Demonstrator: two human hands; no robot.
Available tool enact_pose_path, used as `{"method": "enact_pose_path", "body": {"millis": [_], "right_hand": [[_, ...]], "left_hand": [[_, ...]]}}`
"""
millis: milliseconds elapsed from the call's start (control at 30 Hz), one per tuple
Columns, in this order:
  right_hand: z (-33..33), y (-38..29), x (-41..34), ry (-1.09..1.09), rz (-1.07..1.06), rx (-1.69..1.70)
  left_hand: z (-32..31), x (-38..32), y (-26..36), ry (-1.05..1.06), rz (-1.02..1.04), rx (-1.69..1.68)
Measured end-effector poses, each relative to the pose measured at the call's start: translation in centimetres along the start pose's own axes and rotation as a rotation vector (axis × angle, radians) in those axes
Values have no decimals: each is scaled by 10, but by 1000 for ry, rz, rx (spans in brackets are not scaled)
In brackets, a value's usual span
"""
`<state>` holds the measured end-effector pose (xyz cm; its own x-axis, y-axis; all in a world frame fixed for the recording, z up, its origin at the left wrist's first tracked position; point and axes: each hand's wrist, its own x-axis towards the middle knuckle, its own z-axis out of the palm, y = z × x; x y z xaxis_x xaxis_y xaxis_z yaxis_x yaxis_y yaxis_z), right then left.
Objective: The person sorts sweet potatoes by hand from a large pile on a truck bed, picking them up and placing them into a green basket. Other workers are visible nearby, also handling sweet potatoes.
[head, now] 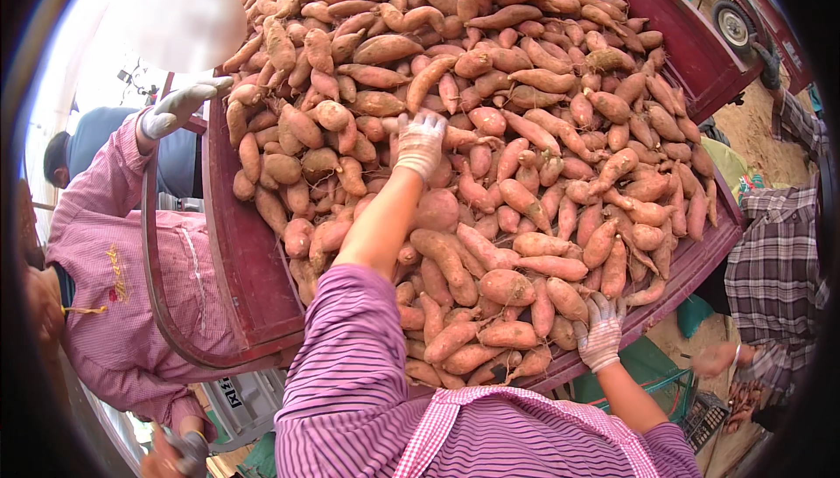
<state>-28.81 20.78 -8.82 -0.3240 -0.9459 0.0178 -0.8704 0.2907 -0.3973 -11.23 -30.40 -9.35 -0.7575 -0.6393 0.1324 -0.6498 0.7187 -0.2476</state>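
Soil-dusted, reddish sweet potatoes point(508, 288) lie heaped in a dark red metal truck bed point(246, 261). My left hand point(420, 142), in a white knit glove, reaches into the middle of the heap. Its fingertips rest among the roots, just below a long upright sweet potato point(430, 82); whether it grips one is unclear. Down at the near right edge, my right hand point(600, 334) wears a similar glove. Its fingers press against the edge of the heap beside a plump sweet potato point(567, 301), and its grip is partly hidden.
On the left, a person in a pink checked smock point(131, 268) has a gloved hand by the bed's curved rail point(149, 215). A person in a plaid shirt point(774, 261) stands on the right. A grey crate point(243, 406) and a dark crate point(705, 416) sit below.
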Motion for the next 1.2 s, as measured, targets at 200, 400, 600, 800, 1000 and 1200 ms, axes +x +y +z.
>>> {"method": "enact_pose_path", "body": {"millis": [200, 400, 600, 800, 1000, 1200], "right_hand": [[6, -1, 0, 27, 12, 6], [3, 3, -1, 21, 9, -19], [-42, -37, -5, 112, 151, 261], [-90, -118, 16, -214, 292, 1469], [-118, -153, 22, -852, 269, 1716], [-116, -153, -11, -298, 189, 1227]], "left_hand": [[-88, -67, 25, -47, -365, -1373], [-163, -120, 25, -49, -579, -2176], [-188, -166, 62, -332, -218, -3284], [-206, -206, 130, -436, -45, -3446], [-220, -238, 158, -483, 213, -3350], [-221, -255, 129, -37, -354, -3080]]}}
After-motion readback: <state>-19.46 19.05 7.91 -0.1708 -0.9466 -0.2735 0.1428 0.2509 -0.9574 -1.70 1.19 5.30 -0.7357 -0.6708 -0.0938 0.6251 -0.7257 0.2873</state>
